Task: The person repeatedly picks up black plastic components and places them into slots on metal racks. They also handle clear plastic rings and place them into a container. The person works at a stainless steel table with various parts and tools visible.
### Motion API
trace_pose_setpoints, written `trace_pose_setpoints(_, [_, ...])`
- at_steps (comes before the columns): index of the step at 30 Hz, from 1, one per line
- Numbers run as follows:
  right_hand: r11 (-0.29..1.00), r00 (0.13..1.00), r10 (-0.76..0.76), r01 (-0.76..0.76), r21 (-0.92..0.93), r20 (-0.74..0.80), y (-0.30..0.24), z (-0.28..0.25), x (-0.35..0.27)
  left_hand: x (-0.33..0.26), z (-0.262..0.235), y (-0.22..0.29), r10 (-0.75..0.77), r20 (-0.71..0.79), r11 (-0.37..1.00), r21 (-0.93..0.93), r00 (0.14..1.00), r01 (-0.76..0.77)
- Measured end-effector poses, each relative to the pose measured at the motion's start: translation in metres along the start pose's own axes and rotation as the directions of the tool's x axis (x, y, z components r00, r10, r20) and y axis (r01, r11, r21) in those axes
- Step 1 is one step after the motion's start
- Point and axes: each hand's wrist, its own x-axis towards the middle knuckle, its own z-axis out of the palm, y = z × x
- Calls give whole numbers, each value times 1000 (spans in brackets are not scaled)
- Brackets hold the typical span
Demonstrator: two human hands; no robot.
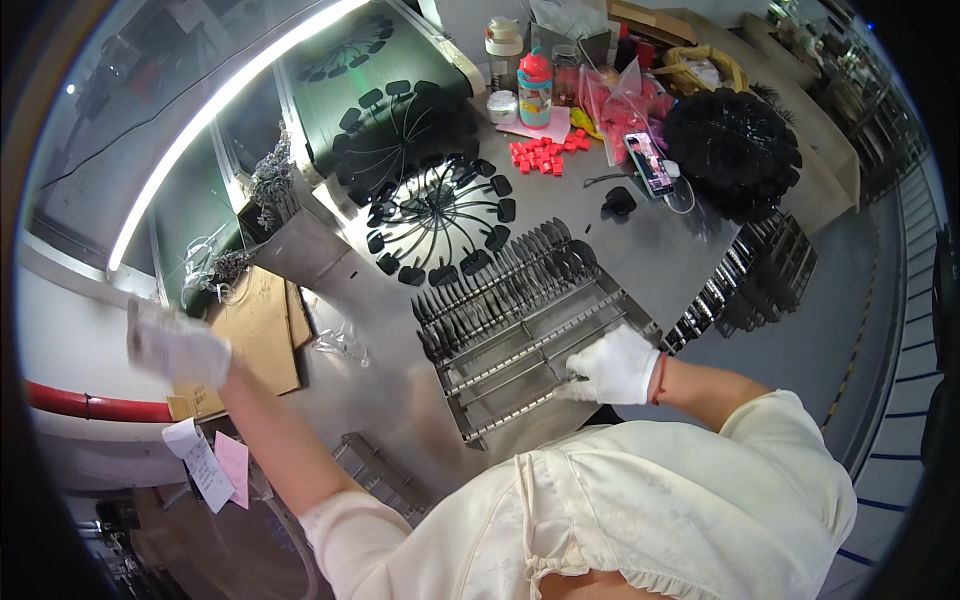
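Observation:
My right hand (pixel 617 368), in a white glove, is closed at the near right side of a metal rack (pixel 533 405). Thin dark, rounded pieces (pixel 500 290) stand close together in the rack's far rows, while its nearer rows show bare slotted bars. Out to the left, my gloved left hand (pixel 180 348) is raised and smeared by motion, so its fingers and anything in them cannot be made out. It appears over the cardboard (pixel 250 325). Just beyond the rack lies a ring of black paddle-shaped parts on thin curved stems (pixel 440 215).
A green conveyor belt (pixel 385 65) carries similar black parts under a bright tube lamp (pixel 215 115). Red blocks (pixel 545 155), a child's bottle (pixel 535 90) and a phone (pixel 648 163) lie at the back. Loaded racks (pixel 765 270) stand at the right edge.

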Motion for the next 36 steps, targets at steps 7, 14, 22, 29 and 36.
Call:
trace_pose_setpoints(7, [996, 975, 94, -92, -19, 201, 0, 2, 0, -53, -177, 90, -548, 241, 628, -513, 801, 585])
trace_pose_setpoints(14, [990, 946, 141, -131, -51, 293, 0, 19, -6, -172, -189, 145, -610, 774, 85, -147, 168, 985])
trace_pose_setpoints(22, [987, 958, 159, -146, -72, 239, 7, 32, -29, -140, -198, 122, -484, 869, 71, -82, 107, 994])
trace_pose_setpoints(29, [990, 978, 122, -107, -96, 171, 16, 36, -45, -148, -156, 78, -406, 911, -158, 10, -74, 987])
trace_pose_setpoints(36, [993, 998, 51, -47, -108, 37, 13, 20, -45, -236, -134, 25, -331, 853, -441, 238, -404, 866])
